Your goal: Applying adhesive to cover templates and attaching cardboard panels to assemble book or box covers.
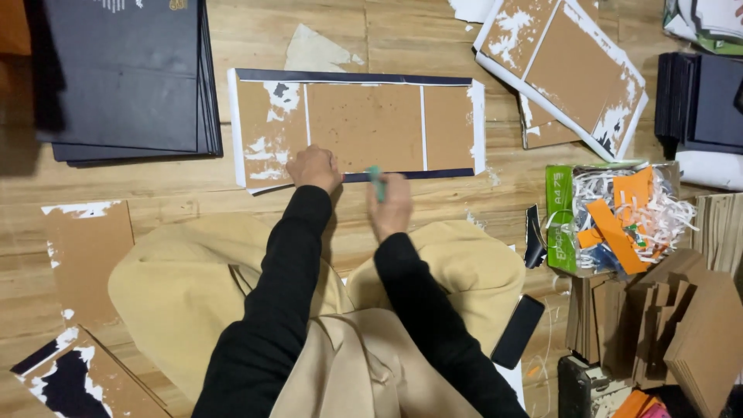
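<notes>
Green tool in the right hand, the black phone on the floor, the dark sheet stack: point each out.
green tool point(376, 182), head view, on its exposed blade end above the fingers.
black phone point(518, 331), head view, middle of its screen.
dark sheet stack point(124, 77), head view, centre of the top sheet.

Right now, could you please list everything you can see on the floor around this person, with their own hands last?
Cardboard cover panel: one, brown with navy edges, floor centre.
Navy covers stack: one pile, dark blue, top left.
Torn cardboard panels: about two, brown and white, top right.
Dark sheets stack: one pile, right edge.
Scrap box: one, green, holding orange and white scraps, right.
Cardboard pieces pile: one, brown, lower right.
Phone: one, black, by the right knee.
Loose cardboard boards: two, brown, left.
Left hand: pressing on the panel.
Right hand: holding a small green tool at the panel's lower edge.
</notes>
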